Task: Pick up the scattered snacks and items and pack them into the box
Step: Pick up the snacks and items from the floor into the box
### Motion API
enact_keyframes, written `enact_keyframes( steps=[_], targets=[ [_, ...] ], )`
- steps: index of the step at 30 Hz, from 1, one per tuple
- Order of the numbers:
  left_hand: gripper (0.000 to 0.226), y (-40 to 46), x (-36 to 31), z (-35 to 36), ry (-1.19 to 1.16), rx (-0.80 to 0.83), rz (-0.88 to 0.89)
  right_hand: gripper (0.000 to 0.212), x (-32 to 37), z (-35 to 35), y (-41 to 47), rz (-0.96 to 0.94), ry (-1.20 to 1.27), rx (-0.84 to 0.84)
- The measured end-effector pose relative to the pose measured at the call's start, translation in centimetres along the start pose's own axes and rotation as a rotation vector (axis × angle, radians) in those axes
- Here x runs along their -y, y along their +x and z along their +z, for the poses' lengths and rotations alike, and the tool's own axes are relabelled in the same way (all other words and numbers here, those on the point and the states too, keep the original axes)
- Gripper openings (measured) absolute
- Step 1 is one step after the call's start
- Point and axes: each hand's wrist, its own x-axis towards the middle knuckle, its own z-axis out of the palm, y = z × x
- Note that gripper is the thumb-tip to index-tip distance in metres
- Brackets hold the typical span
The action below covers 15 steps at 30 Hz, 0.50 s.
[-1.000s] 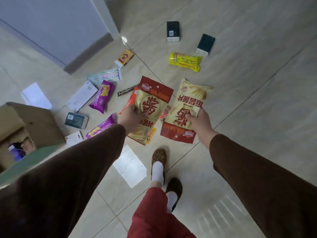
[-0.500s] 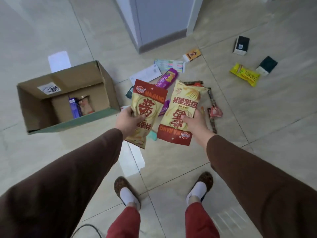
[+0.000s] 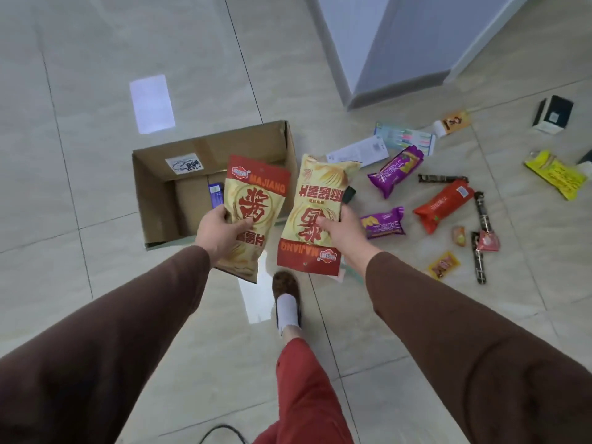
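My left hand (image 3: pixel 221 233) grips a yellow and red chip bag (image 3: pixel 254 200) that hangs over the open cardboard box (image 3: pixel 153 193) on the floor. My right hand (image 3: pixel 344 230) grips a second, upside-down chip bag (image 3: pixel 315 206) just right of the box. A blue item (image 3: pixel 215 193) lies inside the box. Scattered on the floor to the right are two purple snack packs (image 3: pixel 395 169) (image 3: pixel 382 222), an orange-red pack (image 3: pixel 443 205), a yellow pack (image 3: pixel 555 177) and several small sweets.
A white sheet (image 3: pixel 152 104) lies on the tiles beyond the box. A grey wall corner (image 3: pixel 394 59) stands at the back right. A black box (image 3: pixel 552 113), a pen pack (image 3: pixel 405 137) and dark stick packs (image 3: pixel 479 261) lie at the right. My slippered foot (image 3: pixel 286 302) is below the bags.
The view has swung left, so the box now sits under my left hand. Both hands have carried the chip bags toward the box, the left one over its opening.
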Motion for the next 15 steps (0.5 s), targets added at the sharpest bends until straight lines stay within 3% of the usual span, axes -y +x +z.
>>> enact_keyframes(
  steps=[8,15],
  targets=[
    [0.026,10.8,0.5,-8.5,-0.041,-0.029,-0.067,0.017,4.9,10.7,8.7,0.036,-0.085,0.102],
    [0.032,17.7,3.6,-13.8,-0.082,-0.056,-0.108,0.019,5.2,17.5,14.4,0.052,-0.127,0.081]
  ],
)
